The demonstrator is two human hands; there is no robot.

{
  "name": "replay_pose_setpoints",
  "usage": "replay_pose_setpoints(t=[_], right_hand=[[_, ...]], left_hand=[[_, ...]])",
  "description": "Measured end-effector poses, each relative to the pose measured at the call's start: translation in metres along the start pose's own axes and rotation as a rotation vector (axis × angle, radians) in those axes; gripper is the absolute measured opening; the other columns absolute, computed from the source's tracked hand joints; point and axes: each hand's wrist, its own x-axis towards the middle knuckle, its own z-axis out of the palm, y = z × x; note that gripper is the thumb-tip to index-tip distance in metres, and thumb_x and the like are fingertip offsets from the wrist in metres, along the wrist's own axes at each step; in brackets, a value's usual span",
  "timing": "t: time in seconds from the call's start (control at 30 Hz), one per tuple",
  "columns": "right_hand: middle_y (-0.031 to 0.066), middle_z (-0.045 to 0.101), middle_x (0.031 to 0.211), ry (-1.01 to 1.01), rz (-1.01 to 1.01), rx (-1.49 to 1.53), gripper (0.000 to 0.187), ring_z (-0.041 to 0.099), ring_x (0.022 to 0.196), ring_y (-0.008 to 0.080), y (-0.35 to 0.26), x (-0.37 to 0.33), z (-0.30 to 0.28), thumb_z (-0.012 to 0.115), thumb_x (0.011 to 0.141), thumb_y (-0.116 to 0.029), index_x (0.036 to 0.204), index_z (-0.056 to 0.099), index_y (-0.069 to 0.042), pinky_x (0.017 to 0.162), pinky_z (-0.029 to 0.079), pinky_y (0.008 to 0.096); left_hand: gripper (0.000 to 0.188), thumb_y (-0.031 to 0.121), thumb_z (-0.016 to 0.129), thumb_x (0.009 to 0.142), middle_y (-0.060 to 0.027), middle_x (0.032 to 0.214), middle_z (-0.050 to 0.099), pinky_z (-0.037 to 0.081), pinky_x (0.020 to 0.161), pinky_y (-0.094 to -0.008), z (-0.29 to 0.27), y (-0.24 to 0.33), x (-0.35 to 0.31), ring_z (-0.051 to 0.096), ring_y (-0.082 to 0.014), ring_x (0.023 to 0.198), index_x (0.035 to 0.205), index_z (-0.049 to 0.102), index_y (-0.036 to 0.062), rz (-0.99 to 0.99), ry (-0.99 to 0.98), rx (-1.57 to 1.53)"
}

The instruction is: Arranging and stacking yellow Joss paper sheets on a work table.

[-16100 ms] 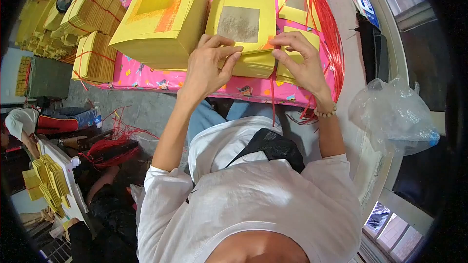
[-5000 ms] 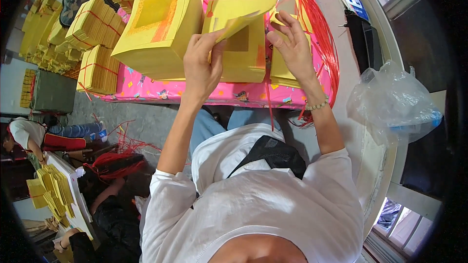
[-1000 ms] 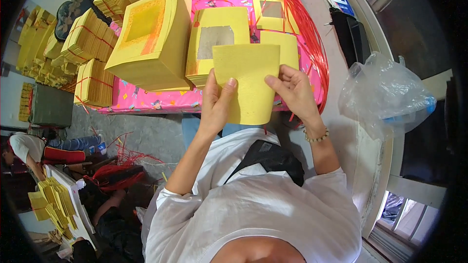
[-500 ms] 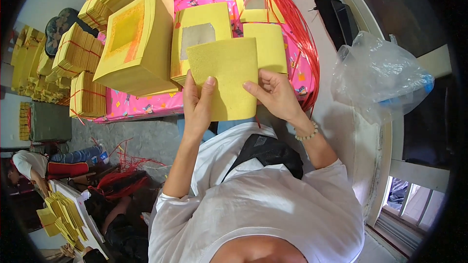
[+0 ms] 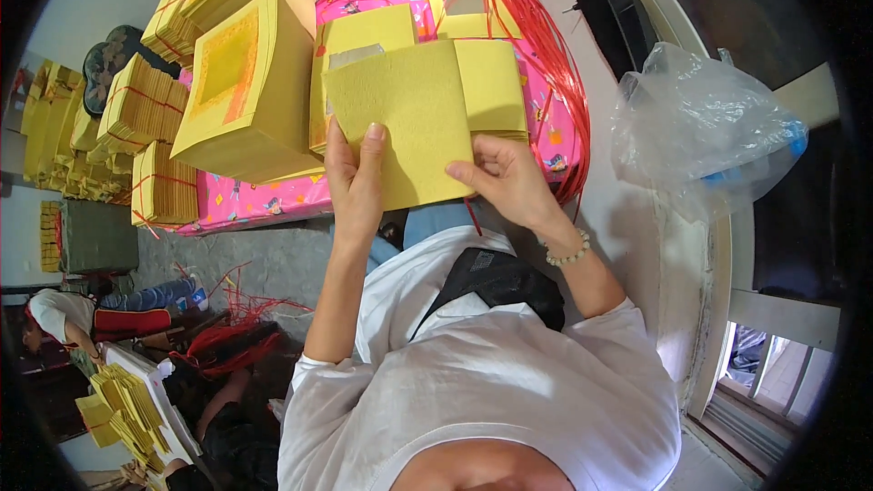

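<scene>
A stack of plain yellow paper [image 5: 405,118] is held up in front of me, tilted a little. My left hand [image 5: 357,177] grips its left edge, thumb on the face and fingers behind. My right hand [image 5: 505,177] pinches the lower right edge, its thumb also on the face. Partly hidden behind it lies a yellow stack with a grey patch [image 5: 355,56], and a plain yellow pile [image 5: 496,86] sits just right of it. A tall paper stack with an orange print [image 5: 232,73] stands to the left.
Everything rests on a pink patterned cloth [image 5: 273,200]. Red plastic strands [image 5: 546,64] hang down its right side. Red-tied paper bundles [image 5: 164,182] line the left. A clear plastic bag [image 5: 709,127] lies at right. At lower left, a person [image 5: 59,314] is near a white table [image 5: 164,391] with bundles.
Both hands have shifted slightly left and up with the paper stack, which now tilts more. Its fanned top edge looks more even. My right thumb has moved lower along the right edge.
</scene>
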Motion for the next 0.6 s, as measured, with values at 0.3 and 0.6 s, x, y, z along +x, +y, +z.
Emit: replay_pose_setpoints(t=[0.3,0.6], right_hand=[[0.0019,0.064,0.082,0.268,-0.195,0.017,0.016,0.058,0.073,0.0037,-0.033,0.024,-0.046,0.064,0.090,-0.012,0.095,0.062,0.003,0.064,0.046,0.0182],[0.0094,0.068,0.083,0.418,-0.136,-0.159,0.024,0.063,0.072,0.0089,0.020,0.057,-0.096,0.062,0.091,-0.018,0.098,0.060,0.005,0.064,0.048,0.0225]], left_hand=[[0.021,0.009,0.049,0.096,-0.0051,0.103,0.057,0.044,0.078,-0.0248,0.056,-0.002,0.060,0.052,-0.0089,0.091,0.115,0.047,0.0008,0.202,-0.060,0.046],[0.032,0.010,0.058,0.086,-0.0272,0.084,0.061,0.048,0.065,-0.0472,0.095,-0.067,0.085,0.062,-0.0422,0.077,0.108,0.042,-0.0061,0.261,0.019,0.556]])
